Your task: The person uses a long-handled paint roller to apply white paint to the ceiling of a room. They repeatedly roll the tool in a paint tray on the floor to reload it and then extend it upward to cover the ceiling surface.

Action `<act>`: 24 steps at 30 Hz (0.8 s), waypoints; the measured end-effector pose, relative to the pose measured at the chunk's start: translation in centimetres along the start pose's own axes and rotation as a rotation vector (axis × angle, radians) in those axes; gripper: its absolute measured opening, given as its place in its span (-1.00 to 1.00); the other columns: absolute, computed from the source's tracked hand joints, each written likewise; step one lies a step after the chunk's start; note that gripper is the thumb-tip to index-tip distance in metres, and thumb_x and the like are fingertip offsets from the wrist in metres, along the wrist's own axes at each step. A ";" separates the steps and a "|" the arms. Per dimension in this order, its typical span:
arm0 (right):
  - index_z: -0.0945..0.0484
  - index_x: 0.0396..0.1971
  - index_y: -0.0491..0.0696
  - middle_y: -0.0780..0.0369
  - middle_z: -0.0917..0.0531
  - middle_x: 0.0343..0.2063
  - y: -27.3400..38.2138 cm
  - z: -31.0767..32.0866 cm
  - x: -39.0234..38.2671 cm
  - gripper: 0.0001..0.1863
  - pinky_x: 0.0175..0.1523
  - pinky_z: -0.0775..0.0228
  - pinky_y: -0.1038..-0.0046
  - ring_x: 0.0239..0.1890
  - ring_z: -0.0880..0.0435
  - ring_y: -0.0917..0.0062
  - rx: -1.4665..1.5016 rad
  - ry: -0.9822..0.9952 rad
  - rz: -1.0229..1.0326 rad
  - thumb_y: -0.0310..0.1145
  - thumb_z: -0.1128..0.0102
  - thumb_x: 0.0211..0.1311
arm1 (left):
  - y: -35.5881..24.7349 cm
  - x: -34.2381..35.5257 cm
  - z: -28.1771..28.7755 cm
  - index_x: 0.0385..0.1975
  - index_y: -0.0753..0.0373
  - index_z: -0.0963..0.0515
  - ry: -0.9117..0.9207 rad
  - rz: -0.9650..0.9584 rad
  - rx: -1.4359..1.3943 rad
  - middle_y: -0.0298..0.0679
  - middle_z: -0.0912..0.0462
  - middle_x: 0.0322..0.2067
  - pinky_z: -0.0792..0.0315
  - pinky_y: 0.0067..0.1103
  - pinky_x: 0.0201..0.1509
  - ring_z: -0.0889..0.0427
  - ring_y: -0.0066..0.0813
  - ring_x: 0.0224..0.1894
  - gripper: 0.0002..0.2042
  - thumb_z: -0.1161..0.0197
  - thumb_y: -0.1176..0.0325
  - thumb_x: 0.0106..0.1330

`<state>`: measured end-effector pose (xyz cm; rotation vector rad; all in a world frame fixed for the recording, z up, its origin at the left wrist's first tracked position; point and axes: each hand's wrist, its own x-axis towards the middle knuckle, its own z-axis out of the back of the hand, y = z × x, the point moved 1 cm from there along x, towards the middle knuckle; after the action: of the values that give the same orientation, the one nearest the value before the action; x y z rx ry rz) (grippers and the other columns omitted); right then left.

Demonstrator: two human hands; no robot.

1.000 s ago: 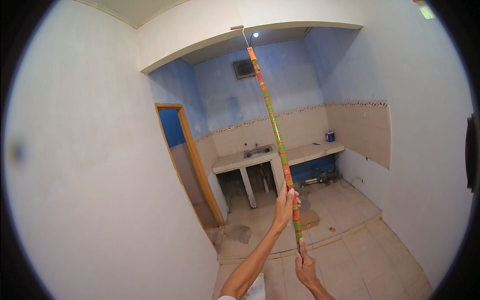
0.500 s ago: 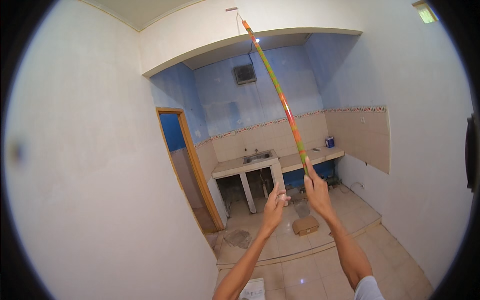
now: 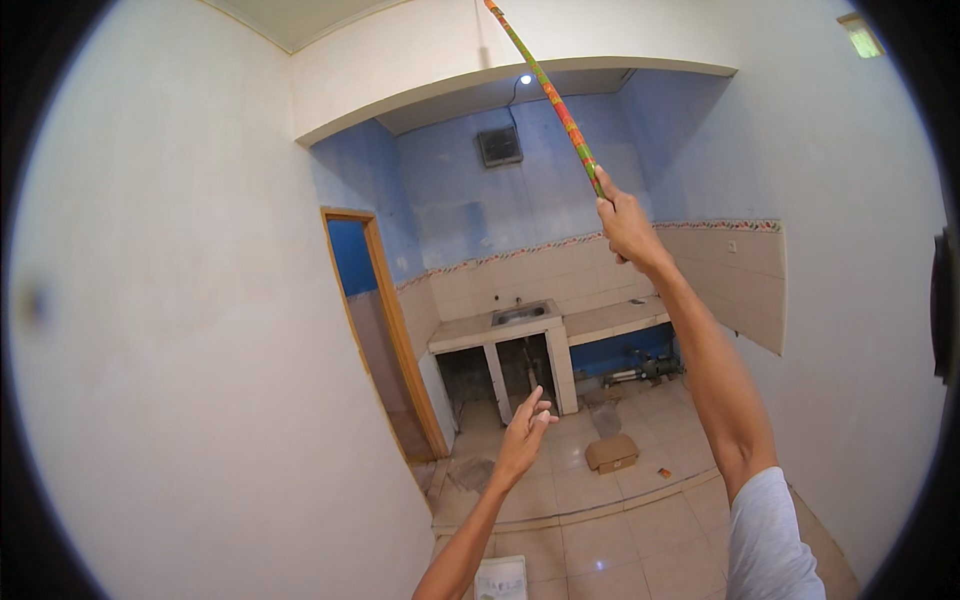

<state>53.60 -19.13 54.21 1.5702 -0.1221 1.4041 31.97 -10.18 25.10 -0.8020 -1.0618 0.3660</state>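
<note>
My right hand [image 3: 630, 230] is raised and wrapped round a paint roller pole [image 3: 556, 105] with an orange, red and green pattern. The pole slants up and to the left, past the white beam [image 3: 400, 70], and its far end leaves the top of the picture, so the roller head is out of sight. Lower down, my left hand [image 3: 524, 432] is off the pole, with its fingers apart and nothing in them. Behind it lie the tiled floor and the opening under the counter.
A sink [image 3: 520, 314] is set in the tiled counter [image 3: 610, 318] ahead. On the floor lie a cardboard box [image 3: 611, 454] and a white container [image 3: 501, 578]. A floor step [image 3: 600, 508] crosses before the counter. A wooden door frame [image 3: 400, 340] stands left, between pale walls.
My right hand has risen, pushing the pole upward until its roller head left the view. My left hand has dropped slightly lower and to the left, staying empty.
</note>
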 end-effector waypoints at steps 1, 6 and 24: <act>-0.11 0.51 0.13 0.34 -0.32 -0.69 0.1 0.2 0.5 -0.34 -0.72 -0.34 0.41 -0.76 -0.31 0.61 -0.006 0.005 0.012 -0.34 0.18 0.40 | -0.1 0.0 0.0 0.48 0.30 -0.13 0.010 0.002 0.007 -0.12 -0.46 0.18 -0.46 -0.52 0.12 -0.60 -0.38 0.09 -0.45 -0.01 0.26 0.57; -0.10 0.50 0.07 0.21 -0.43 -0.67 -0.4 0.4 0.1 -0.32 -0.71 -0.44 0.31 -0.76 -0.40 0.49 -0.014 0.024 0.052 -0.36 0.18 0.36 | -1.5 0.4 -0.8 0.47 0.31 -0.15 0.066 0.002 -0.015 -0.11 -0.46 0.20 -0.43 -0.52 0.17 -0.59 -0.38 0.12 -0.45 -0.02 0.23 0.57; -0.05 0.53 0.16 0.08 -0.51 -0.62 -15.4 -2.5 -34.6 -0.32 -0.38 -0.40 0.35 -0.60 -0.53 0.30 -0.143 0.036 -0.105 -0.48 0.06 0.45 | -5.9 5.9 -10.0 0.50 0.34 -0.02 0.176 0.046 -0.226 -0.07 -0.50 0.16 -0.44 -0.48 0.20 -0.59 -0.36 0.10 -0.38 0.08 0.12 0.60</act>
<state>50.45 -27.09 17.21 1.4129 -0.1137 1.3120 42.90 -14.44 30.70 -1.0429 -0.9305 0.2114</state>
